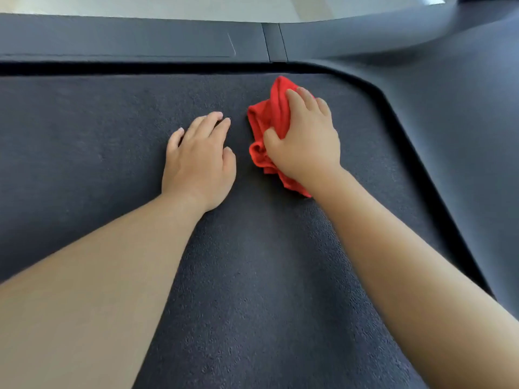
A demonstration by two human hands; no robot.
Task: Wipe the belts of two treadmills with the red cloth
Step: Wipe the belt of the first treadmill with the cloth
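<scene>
The dark, rough-textured treadmill belt [252, 276] fills most of the head view, and both bare forearms reach across it from the near edge toward the far one. The red cloth [269, 113] lies bunched on the belt close to its far right corner, a little in from the rounded black gap that borders the belt there. The right hand [306, 141] sits on top of the cloth and covers its right half. Its fingers [297, 99] are bent over the upper folds and its thumb [271, 136] is pushed into the creases on the left side, so it seems to clasp the cloth while bearing it down on the belt, though the underside of the hand is hidden. A red tip sticks out beyond the fingertips toward the far edge, and another fold shows under the wrist. The left hand [198, 161] rests palm down on the bare belt just beside the cloth, apart from it, holding nothing, its fingers [213, 119] loosely spread and only slightly curved. Past the far edge runs a grey frame rail [126, 37] with a narrow seam, and a smooth grey cover [449, 108] flanks the right edge. A strip of pale floor [168, 7] shows beyond.
</scene>
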